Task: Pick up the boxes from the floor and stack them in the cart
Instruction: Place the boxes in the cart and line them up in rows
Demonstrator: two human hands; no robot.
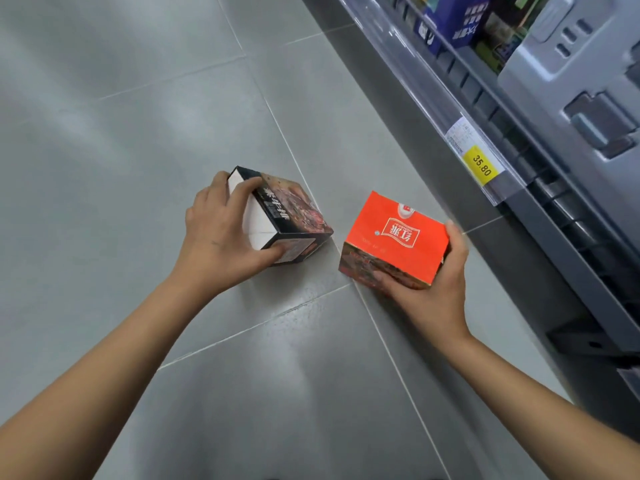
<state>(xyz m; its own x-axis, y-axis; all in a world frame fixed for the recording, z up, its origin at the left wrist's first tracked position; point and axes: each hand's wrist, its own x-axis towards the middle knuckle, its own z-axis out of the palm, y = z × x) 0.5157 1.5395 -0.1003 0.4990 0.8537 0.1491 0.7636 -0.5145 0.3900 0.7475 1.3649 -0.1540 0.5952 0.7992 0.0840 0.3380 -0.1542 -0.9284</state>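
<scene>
A: Left hand [221, 233] status?
B: We curl its fingers round the black box [294, 209], down at the floor [138, 133].
A: Right hand [436, 289]?
B: Our fingers clasp the orange box [391, 230], near the shelf [433, 74].

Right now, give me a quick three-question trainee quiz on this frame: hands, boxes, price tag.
1. True or false: the left hand grips the black box.
2. The right hand holds: A) the orange box; B) a bottle; C) nothing.
3. Fill in: the yellow price tag reads ____.

Key: 1 true; 2 A; 3 35.80
</scene>
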